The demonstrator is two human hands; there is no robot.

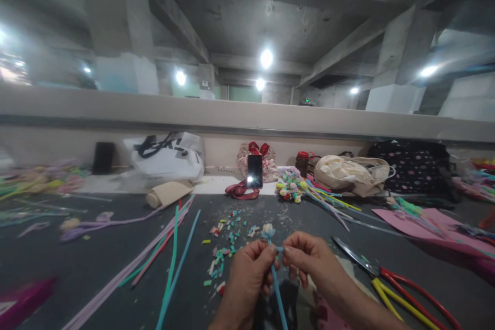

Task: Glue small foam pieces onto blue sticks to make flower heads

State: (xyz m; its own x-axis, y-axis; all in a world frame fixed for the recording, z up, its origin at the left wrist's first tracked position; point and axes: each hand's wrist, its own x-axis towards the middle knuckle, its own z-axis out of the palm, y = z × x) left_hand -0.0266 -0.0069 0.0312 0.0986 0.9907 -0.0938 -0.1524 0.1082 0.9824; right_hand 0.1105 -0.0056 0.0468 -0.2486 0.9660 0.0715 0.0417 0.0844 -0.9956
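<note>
My left hand (247,276) and my right hand (309,263) meet low in the middle of the view, fingers pinched together. Both grip a thin blue stick (279,296) that rises between them. At its top sits a small pale flower head with blue petals (267,230). The hands hover just above a dark table (77,263).
Long pink, purple and teal sticks (170,252) lie left of my hands, with small coloured scraps (224,245) scattered ahead. Scissors with red and yellow handles (386,281) lie to the right. A phone (254,170), a bunch of finished flowers (294,185), bags and pink paper (421,224) line the back.
</note>
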